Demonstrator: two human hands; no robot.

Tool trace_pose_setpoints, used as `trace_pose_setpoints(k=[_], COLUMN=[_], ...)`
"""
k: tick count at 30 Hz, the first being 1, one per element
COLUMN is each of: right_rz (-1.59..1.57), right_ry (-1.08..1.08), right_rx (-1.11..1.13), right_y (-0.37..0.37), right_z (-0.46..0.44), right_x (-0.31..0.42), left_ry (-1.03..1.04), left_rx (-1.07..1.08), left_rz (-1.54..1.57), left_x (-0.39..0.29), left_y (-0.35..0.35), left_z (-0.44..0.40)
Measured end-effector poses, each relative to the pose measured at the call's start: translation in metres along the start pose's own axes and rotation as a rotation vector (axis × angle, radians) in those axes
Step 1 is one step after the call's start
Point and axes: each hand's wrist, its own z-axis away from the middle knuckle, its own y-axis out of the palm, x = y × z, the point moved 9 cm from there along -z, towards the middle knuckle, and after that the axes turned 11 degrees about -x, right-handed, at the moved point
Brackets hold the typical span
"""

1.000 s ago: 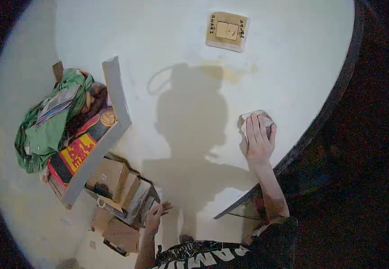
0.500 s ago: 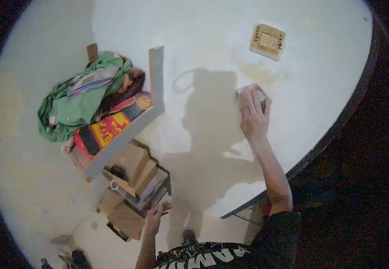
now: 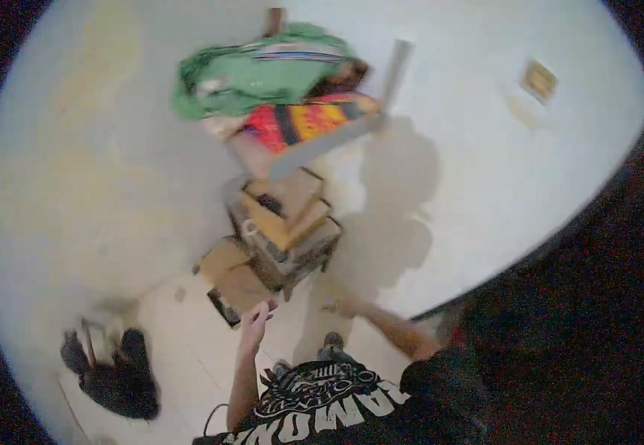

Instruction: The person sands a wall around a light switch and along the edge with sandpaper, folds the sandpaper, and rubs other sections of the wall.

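My left hand [image 3: 257,320] is low in front of my body, close to the cardboard boxes [image 3: 237,285]. Its fingers appear loosely apart, with nothing clear in them. Near the lower edge of the white wall [image 3: 485,193], my right hand [image 3: 343,304] is smeared by motion; whether it holds anything cannot be made out. Above the hands, a shelf [image 3: 322,144] carries a green cloth [image 3: 263,78] and a red, yellow and black patterned item [image 3: 303,122].
A small wooden plate [image 3: 539,80] is fixed on the wall at the upper right, with a yellowish smudge below it. Stacked open boxes [image 3: 292,204] stand under the shelf. A dark object [image 3: 122,378] lies on the floor at lower left.
My right hand has come off the wall, where it pressed a pale, wadded thing, and dropped down toward my body. The view has swung left and down. My left hand stays low.
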Motion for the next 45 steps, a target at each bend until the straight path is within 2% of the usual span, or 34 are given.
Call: trace_pose_setpoints(k=[2,3,4,6,7,9,11,13,14,15,17,18,21,24,26,27,28,30,31,33,34,36,37,40,43,45], right_rz=[0.271,0.243,0.127,-0.139,-0.150,-0.187,-0.198,-0.179,-0.144,-0.116,-0.296,-0.395,-0.550,-0.552,-0.427,-0.372,-0.328,-0.296,-0.279,-0.535,-0.654,-0.653,-0.647,-0.423,-0.637,-0.492], right_ry=[-0.098,-0.004,-0.092,-0.243,-0.313,-0.440,-0.358,-0.245,-0.172,-0.112,-0.099,-0.080,0.083,-0.118,-0.060,-0.169,-0.283,-0.233,-0.209,-0.101,-0.040,-0.166,-0.233,-0.611,-0.520,-0.562], right_rx=[0.207,0.412,0.352,0.263,0.233,0.170,0.186,0.189,0.190,0.172,0.143,0.144,0.163,0.206,0.317,0.316,0.307,0.441,0.509,0.621,0.668,0.681,0.684,0.581,0.707,0.684], right_y=[-0.002,0.046,0.033,-0.016,-0.024,-0.040,-0.049,-0.048,-0.031,-0.016,-0.008,-0.009,-0.044,-0.068,-0.097,-0.111,-0.121,-0.138,-0.136,-0.103,-0.091,-0.077,-0.073,-0.066,-0.060,-0.046], right_z=[-0.045,-0.061,-0.076,-0.089,-0.100,-0.115,-0.125,-0.137,-0.145,-0.145,-0.142,-0.145,-0.145,-0.157,-0.151,-0.150,-0.146,-0.125,-0.117,-0.109,-0.109,-0.123,-0.127,-0.128,-0.115,-0.116], right_x=[0.186,0.200,0.245,0.355,0.373,0.393,0.392,0.372,0.370,0.371,0.372,0.364,0.339,0.298,0.272,0.260,0.257,0.259,0.261,0.250,0.243,0.256,0.272,0.327,0.365,0.380], left_ry=[0.106,0.149,0.034,-0.160,-0.244,-0.249,-0.210,-0.118,-0.022,0.026,0.100,0.117,0.228,0.280,0.311,0.326,0.201,-0.088,-0.034,0.073,-0.021,-0.186,-0.195,-0.165,-0.224,-0.198], left_rx=[-0.044,-0.079,-0.193,-0.093,-0.037,-0.030,-0.033,-0.057,-0.122,-0.163,-0.277,-0.375,-0.568,-0.603,-0.716,-0.761,-0.790,-0.838,-0.886,-0.961,-1.029,-1.161,-1.162,-1.166,-1.244,-1.298], left_rz=[-0.111,-0.173,-0.377,-0.219,-0.128,-0.188,-0.198,-0.161,-0.059,-0.159,-0.362,-0.383,-0.475,-0.398,-0.381,-0.373,-0.397,-0.423,-0.400,-0.351,-0.282,-0.122,-0.089,-0.052,-0.042,-0.015], left_x=[0.036,0.047,0.015,0.017,0.022,0.060,0.069,0.040,0.006,0.019,0.055,0.001,-0.021,0.017,0.020,0.018,-0.002,-0.051,-0.029,0.041,0.042,0.040,0.035,0.036,0.039,0.032], left_y=[-0.037,-0.059,-0.076,-0.085,-0.089,-0.107,-0.117,-0.115,-0.136,-0.155,-0.175,-0.171,-0.136,-0.096,-0.073,-0.063,-0.054,-0.033,-0.037,-0.042,-0.042,-0.049,-0.053,-0.066,-0.071,-0.080], left_z=[-0.012,-0.011,0.011,0.020,0.028,0.018,0.019,0.027,0.044,0.050,0.041,0.061,0.036,-0.010,-0.019,-0.024,-0.014,0.033,0.033,0.037,0.053,0.083,0.095,0.125,0.143,0.155])
